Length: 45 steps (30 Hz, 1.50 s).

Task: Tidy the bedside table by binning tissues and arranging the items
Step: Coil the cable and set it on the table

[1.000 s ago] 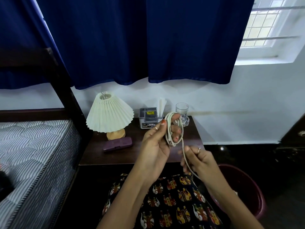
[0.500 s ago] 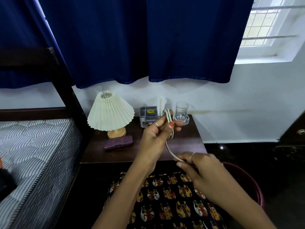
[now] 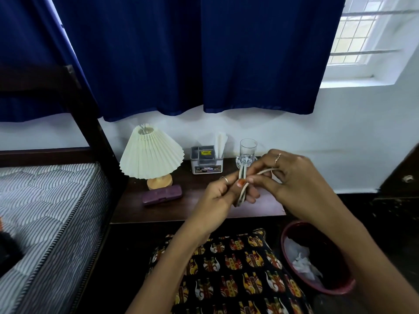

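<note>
Left hand [image 3: 217, 193] pinches the folded white cable [image 3: 242, 189] bundle while right hand [image 3: 288, 175] grips the loose end, probably wrapping it so it stays neat.

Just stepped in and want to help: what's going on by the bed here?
A person is winding a pale cable into a bundle over the bedside table. The left hand pinches the coiled loops while the right hand holds the loose end. Crumpled tissues already lie in the red bin. The lamp, purple case, organiser box and glass stand on the table.
</note>
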Tool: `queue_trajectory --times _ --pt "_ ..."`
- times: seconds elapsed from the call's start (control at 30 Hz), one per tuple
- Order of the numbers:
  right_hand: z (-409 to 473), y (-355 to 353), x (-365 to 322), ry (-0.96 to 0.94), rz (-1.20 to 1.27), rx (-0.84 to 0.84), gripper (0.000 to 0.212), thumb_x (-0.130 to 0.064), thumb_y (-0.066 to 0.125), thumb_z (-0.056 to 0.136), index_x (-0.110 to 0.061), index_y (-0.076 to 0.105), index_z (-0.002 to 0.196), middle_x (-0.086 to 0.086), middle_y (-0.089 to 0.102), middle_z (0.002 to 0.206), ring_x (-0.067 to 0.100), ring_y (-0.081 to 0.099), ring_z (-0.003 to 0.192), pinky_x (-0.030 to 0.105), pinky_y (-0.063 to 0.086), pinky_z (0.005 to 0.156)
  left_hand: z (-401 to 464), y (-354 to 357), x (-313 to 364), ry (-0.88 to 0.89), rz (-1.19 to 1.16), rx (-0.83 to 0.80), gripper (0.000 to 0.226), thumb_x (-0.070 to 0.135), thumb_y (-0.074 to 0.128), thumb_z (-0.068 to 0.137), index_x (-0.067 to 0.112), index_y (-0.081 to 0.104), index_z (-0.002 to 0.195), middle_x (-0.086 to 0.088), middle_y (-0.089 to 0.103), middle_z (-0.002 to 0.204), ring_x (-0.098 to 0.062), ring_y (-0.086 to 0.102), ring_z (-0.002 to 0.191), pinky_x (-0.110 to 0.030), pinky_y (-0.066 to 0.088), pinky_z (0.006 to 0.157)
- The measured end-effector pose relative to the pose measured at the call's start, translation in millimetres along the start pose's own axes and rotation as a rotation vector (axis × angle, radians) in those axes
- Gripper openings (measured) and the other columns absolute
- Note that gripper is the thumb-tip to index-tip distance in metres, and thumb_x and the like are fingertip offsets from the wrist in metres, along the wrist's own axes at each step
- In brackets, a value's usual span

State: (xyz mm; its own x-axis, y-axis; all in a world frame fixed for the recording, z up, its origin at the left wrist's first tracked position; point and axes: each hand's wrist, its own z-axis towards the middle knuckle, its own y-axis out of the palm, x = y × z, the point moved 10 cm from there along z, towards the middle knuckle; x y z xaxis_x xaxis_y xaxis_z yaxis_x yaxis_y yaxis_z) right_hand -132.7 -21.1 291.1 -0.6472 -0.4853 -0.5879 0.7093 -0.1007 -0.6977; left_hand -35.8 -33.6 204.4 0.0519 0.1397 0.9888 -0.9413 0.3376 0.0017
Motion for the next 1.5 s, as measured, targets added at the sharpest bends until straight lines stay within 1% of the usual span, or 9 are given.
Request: queue_trajectory --times 0.1,0.27,0.47,0.67,0.8,0.87,1.07,1.33,1.5 --pt "6 3 0 -0.009 0.048 -0.042 0.006 -0.014 0.072 0.080 -0.020 0.072 0.082 -0.010 0.063 0.077 -0.009 0.056 0.071 0.002 0.037 0.064 -3 5 -2 -0.007 -0.077 -0.036 0.027 0.024 0.038 0.100 0.017 0.063 0.094 0.004 0.065 0.075 -0.011 0.057 0.071 -0.030 0.042 0.079" --pt "15 7 5 -0.024 0.155 -0.107 0.004 -0.016 0.073 0.079 -0.017 0.073 0.083 -0.011 0.062 0.073 -0.013 0.055 0.062 -0.001 0.037 0.061 -8 9 -2 -0.011 -0.165 -0.088 0.035 0.046 0.042 0.093 0.021 0.063 0.080 0.006 0.058 0.066 -0.007 0.049 0.060 -0.014 0.044 0.065" --pt "21 15 27 0.047 0.439 -0.127 0.007 -0.017 0.068 0.082 -0.019 0.074 0.085 -0.006 0.072 0.081 0.008 0.069 0.075 0.017 0.054 0.072 -8 9 7 0.006 -0.316 -0.100 0.025 0.034 0.048 0.092 0.025 0.071 0.091 0.010 0.038 0.058 -0.003 0.032 0.053 -0.013 0.029 0.053" --pt "11 26 48 0.129 0.664 -0.033 0.018 -0.029 0.060 0.082 -0.024 0.074 0.091 -0.003 0.076 0.089 0.010 0.069 0.083 0.020 0.053 0.071 -5 7 5 -0.046 -0.588 -0.054 0.035 0.023 0.046 0.089 -0.002 0.064 0.106 0.010 0.042 0.057 -0.002 0.029 0.049 -0.018 0.021 0.049" --pt "0 43 60 0.202 0.807 0.003 0.021 -0.026 0.057 0.083 -0.027 0.075 0.093 -0.001 0.075 0.092 0.018 0.066 0.084 0.031 0.053 0.076 -3 8 4 -0.060 -0.731 -0.050 0.039 0.021 0.044 0.091 -0.008 0.058 0.114 0.010 0.046 0.056 -0.003 0.029 0.050 -0.021 0.016 0.053" --pt "-6 54 60 0.227 0.919 -0.026 0.022 -0.023 0.058 0.082 -0.023 0.075 0.096 0.001 0.075 0.097 0.017 0.069 0.091 0.028 0.055 0.081 -2 8 4 -0.064 -0.779 -0.038 0.038 0.021 0.044 0.092 -0.007 0.061 0.111 0.007 0.038 0.055 -0.003 0.028 0.049 -0.022 0.016 0.055" --pt "-12 63 64 0.340 1.050 -0.047 0.024 -0.016 0.061 0.079 -0.011 0.074 0.099 0.008 0.075 0.097 0.020 0.071 0.090 0.026 0.057 0.075 -2 1 0 -0.087 -0.782 0.025 0.036 0.023 0.046 0.089 -0.003 0.062 0.109 0.007 0.035 0.053 -0.003 0.029 0.046 -0.025 0.013 0.061" --pt "-18 63 67 0.400 1.155 -0.061 0.025 -0.007 0.059 0.081 0.001 0.070 0.102 0.019 0.072 0.101 0.027 0.069 0.091 0.030 0.058 0.078 -1 -2 2 -0.081 -0.694 0.087 0.026 0.021 0.047 0.089 0.004 0.066 0.095 0.006 0.036 0.051 -0.003 0.033 0.042 -0.017 0.031 0.050" --pt "-22 66 73 0.472 1.267 -0.062 0.027 -0.001 0.049 0.082 0.004 0.068 0.100 0.018 0.072 0.099 0.026 0.069 0.089 0.033 0.059 0.078 2 -11 -5 -0.101 -0.531 0.176 0.025 0.017 0.038 0.100 0.004 0.059 0.098 0.007 0.036 0.051 -0.003 0.032 0.043 -0.015 0.040 0.053"
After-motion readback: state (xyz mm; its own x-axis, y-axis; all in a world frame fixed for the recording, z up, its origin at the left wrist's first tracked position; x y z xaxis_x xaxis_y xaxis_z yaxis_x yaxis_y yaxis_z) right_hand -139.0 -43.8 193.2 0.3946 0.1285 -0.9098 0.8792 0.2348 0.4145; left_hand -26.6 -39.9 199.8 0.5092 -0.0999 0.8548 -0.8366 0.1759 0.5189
